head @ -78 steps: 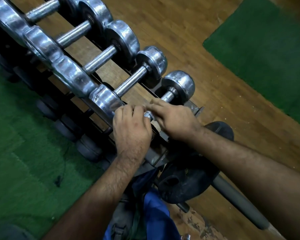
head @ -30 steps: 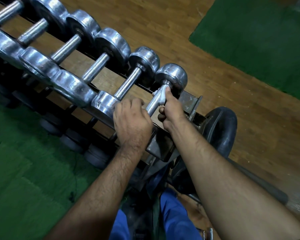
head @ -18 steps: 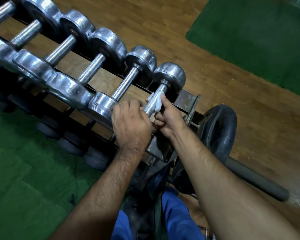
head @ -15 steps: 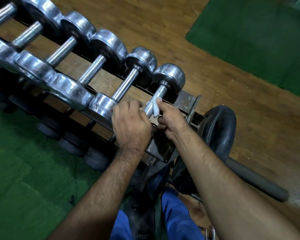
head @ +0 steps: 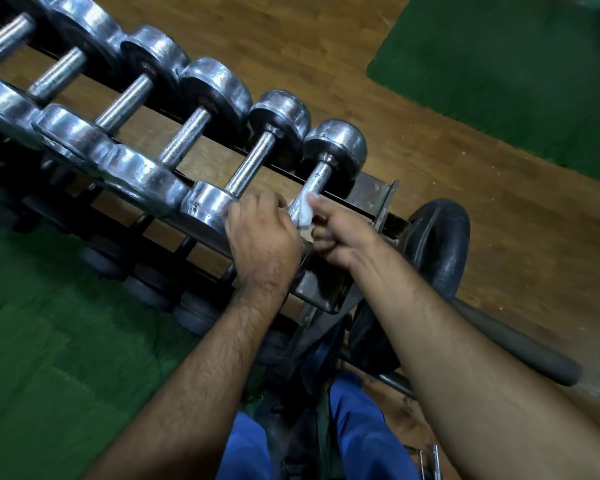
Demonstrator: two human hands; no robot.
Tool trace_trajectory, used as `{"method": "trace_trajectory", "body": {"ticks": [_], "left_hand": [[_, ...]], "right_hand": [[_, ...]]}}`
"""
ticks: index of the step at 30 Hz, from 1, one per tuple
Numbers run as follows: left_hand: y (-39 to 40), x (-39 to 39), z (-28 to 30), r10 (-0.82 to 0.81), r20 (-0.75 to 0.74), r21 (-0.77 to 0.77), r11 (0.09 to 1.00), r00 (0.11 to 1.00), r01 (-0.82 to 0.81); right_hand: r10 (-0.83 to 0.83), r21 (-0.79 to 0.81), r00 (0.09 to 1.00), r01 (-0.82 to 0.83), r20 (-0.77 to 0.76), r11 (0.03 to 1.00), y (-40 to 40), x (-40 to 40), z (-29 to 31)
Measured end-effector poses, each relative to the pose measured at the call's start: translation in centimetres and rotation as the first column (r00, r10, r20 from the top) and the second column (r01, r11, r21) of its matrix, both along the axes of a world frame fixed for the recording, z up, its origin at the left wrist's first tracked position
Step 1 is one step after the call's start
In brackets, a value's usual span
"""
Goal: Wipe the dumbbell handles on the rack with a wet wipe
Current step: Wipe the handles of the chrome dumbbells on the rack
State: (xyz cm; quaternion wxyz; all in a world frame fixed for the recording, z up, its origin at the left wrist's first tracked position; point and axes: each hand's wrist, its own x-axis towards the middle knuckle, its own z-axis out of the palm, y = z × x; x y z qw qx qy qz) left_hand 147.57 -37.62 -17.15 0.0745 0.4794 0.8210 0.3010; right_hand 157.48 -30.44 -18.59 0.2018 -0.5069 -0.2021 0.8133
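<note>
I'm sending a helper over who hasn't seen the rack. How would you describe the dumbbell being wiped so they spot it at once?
Find the dumbbell rack on the wooden floor and follow its top row of chrome dumbbells to the end nearest the black weight plate. The last dumbbell is the smallest, and only it has a white wet wipe against its handle.

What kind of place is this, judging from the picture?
Most likely a gym: chrome dumbbells lie in a row on a rack, a black weight plate stands beside it, and green mats cover the wooden floor.
</note>
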Motion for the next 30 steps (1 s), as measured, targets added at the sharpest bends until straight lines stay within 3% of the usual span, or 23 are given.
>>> {"method": "trace_trajectory", "body": {"ticks": [2, 7, 13, 17, 23, 30], "left_hand": [[0.0, 0.0, 0.0, 0.002, -0.018, -0.008, 1.0, 1.0, -0.002], [0.1, -0.1, 0.0, -0.004, -0.033, 0.006, 1.0, 0.999, 0.004], [-0.1, -0.1, -0.1, -0.012, -0.009, 0.017, 1.0, 1.0, 0.012], [0.0, -0.1, -0.2, -0.013, -0.02, 0.02, 1.0, 1.0, 0.014], [0.1, 0.0, -0.2, 0.006, -0.002, 0.005, 1.0, 1.0, -0.006], [0.1, 0.1, -0.3, 0.01, -0.012, -0.011, 1.0, 1.0, -0.01]], "right_hand": [[-0.076, -0.033, 0.994, 0.073, -0.081, 0.997, 0.6, -0.1, -0.7], [0.111, -0.084, 0.982, -0.125, -0.152, 0.989, -0.2, 1.0, -1.7], [-0.252, -0.227, 0.928, 0.191, -0.276, 0.955, 2.9, 0.1, -2.2], [-0.352, -0.239, 0.88, 0.285, -0.318, 0.928, 4.1, 0.1, -2.9], [-0.206, -0.195, 0.919, 0.147, -0.336, 0.97, 2.5, 0.0, -2.9], [-0.048, -0.147, 0.989, 0.028, -0.138, 0.989, 2.6, -0.5, -2.3]]}}
